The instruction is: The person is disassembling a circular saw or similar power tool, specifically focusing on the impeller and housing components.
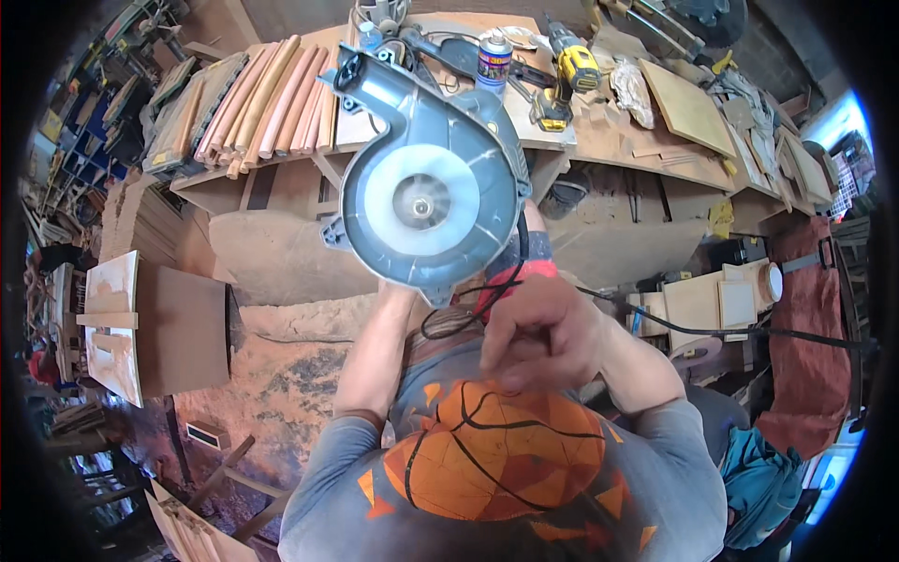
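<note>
the grey-blue blower (426, 159), with its round scroll housing and short outlet tube, is in front of the person's chest, between the head and the far tabletop (609, 145). its fan side faces upward, so the pale ring and hub show plainly; the hub's surroundings look blurred, and i cannot tell whether the fan is turning. the outlet points up and to the left, away from the body.

the hands are apart. the left forearm (375, 351) runs up behind the housing, which hides the left hand, so i cannot tell its grip; it probably bears the weight from underneath, leaving the upper side unobstructed. the right hand (548, 332) is below and to the right of the housing, near the shirt (506, 450), with its fingers curled in towards the thumb; whether they pinch anything small is not clear.

a black cord (693, 328) loops beside the right hand and trails off to the right, its slack seemingly giving the blower freedom to be tilted.

on the tabletop, wooden rods (267, 103) lie side by side at the left, likely to keep them from rolling about. a spray can (493, 64) stands upright, with a yellow-and-black cordless drill (571, 66) just beside it.
</note>
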The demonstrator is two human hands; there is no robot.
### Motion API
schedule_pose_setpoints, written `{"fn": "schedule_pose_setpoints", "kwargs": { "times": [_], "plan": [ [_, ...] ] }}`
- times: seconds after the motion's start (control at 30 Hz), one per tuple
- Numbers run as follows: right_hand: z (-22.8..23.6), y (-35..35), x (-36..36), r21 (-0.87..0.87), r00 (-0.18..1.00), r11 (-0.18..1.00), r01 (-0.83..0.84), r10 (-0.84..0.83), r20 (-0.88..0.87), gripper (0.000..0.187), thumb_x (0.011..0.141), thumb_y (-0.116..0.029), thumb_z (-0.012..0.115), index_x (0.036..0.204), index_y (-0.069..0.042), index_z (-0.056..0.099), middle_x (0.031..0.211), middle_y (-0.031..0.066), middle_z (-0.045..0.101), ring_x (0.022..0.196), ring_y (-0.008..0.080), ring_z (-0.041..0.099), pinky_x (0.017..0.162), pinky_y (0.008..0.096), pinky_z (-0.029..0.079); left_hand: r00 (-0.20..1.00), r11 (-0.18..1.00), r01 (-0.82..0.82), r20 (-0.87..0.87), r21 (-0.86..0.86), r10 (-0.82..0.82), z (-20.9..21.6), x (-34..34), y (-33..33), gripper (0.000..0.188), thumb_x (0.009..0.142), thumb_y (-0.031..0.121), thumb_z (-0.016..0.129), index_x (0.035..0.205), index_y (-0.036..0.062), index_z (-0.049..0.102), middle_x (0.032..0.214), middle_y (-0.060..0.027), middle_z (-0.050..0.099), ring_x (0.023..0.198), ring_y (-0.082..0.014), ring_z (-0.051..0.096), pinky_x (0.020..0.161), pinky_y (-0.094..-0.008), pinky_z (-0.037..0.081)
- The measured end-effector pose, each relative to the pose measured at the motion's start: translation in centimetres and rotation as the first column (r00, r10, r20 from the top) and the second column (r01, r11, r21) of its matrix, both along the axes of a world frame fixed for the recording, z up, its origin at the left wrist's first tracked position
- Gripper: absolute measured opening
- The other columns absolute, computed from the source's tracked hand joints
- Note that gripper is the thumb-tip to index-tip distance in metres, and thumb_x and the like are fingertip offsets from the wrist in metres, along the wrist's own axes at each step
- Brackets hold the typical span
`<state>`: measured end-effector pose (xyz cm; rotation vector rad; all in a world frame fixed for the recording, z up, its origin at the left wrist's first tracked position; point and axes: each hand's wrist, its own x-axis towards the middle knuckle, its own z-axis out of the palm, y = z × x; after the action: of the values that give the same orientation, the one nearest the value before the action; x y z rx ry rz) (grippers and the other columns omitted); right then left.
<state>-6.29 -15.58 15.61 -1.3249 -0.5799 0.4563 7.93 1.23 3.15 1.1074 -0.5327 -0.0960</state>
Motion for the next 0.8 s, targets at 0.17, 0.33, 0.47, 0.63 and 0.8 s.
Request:
{"fn": "schedule_pose_setpoints", "kwargs": {
  "times": [0.17, 0.33, 0.47, 0.63, 0.8],
  "plan": [
    [1.7, 0.0, 1.3, -0.318, 0.649, 0.735, 0.599, -0.212, 0.731, 0.042, 0.081, -0.006, 0.075, 0.121, -0.002, 0.066, 0.127, 0.0168, 0.067, 0.091, 0.028, 0.073, 0.066, 0.0333, 0.057, 1.0, 1.0, 0.013, 0.009, -0.005, -0.013, 0.4, 0.3, -0.4, 0.09, 0.073, 0.037, 0.089, 0.144, 0.0001, 0.049, 0.139, -0.0158, 0.059, 0.124, -0.0282, 0.062, 0.102, -0.0416, 0.054],
    [1.7, -0.8, 2.0, -0.372, 0.469, 0.466, 0.802, -0.108, 0.876, 0.058, 0.08, -0.007, 0.073, 0.136, -0.002, 0.058, 0.15, 0.0224, 0.052, 0.117, 0.0413, 0.066, 0.082, 0.0415, 0.061, 1.0, 1.0, 0.022, 0.011, 0.005, -0.022, 0.4, 0.0, -0.7, 0.09, 0.073, 0.037, 0.089, 0.144, 0.0001, 0.049, 0.139, -0.0159, 0.059, 0.124, -0.0282, 0.062, 0.103, -0.0416, 0.054],
    [1.7, -0.8, 1.6, -0.377, 0.452, 0.434, 0.818, -0.079, 0.889, 0.058, 0.082, -0.009, 0.073, 0.137, -0.003, 0.058, 0.147, 0.0211, 0.055, 0.113, 0.0369, 0.069, 0.081, 0.0396, 0.061, 0.999, 0.999, 0.039, 0.015, 0.018, -0.039, 0.3, -0.4, -1.2, 0.09, 0.073, 0.037, 0.089, 0.144, 0.0001, 0.048, 0.139, -0.0159, 0.059, 0.124, -0.0283, 0.062, 0.103, -0.0417, 0.054],
    [1.5, -1.6, 1.7, -0.36, 0.426, 0.401, 0.843, -0.088, 0.9, 0.051, 0.083, -0.008, 0.071, 0.133, -0.003, 0.061, 0.142, 0.0163, 0.061, 0.11, 0.0335, 0.071, 0.078, 0.0381, 0.061, 0.998, 0.998, 0.054, 0.017, 0.021, -0.055, -0.1, -1.0, -1.8, 0.09, 0.073, 0.037, 0.089, 0.145, 0.0001, 0.048, 0.139, -0.0159, 0.059, 0.124, -0.0283, 0.062, 0.103, -0.0417, 0.054],
    [2.2, -1.9, 1.7, -0.306, 0.395, 0.408, 0.86, -0.154, 0.906, 0.041, 0.083, -0.001, 0.07, 0.125, -0.004, 0.067, 0.133, 0.014, 0.067, 0.105, 0.0322, 0.073, 0.08, 0.0375, 0.062, 0.998, 0.998, 0.06, 0.011, 0.026, -0.06, 0.0, -1.8, -2.0, 0.09, 0.073, 0.038, 0.088, 0.145, 0.0001, 0.048, 0.139, -0.0159, 0.059, 0.124, -0.0284, 0.062, 0.103, -0.0418, 0.054]
  ]
}}
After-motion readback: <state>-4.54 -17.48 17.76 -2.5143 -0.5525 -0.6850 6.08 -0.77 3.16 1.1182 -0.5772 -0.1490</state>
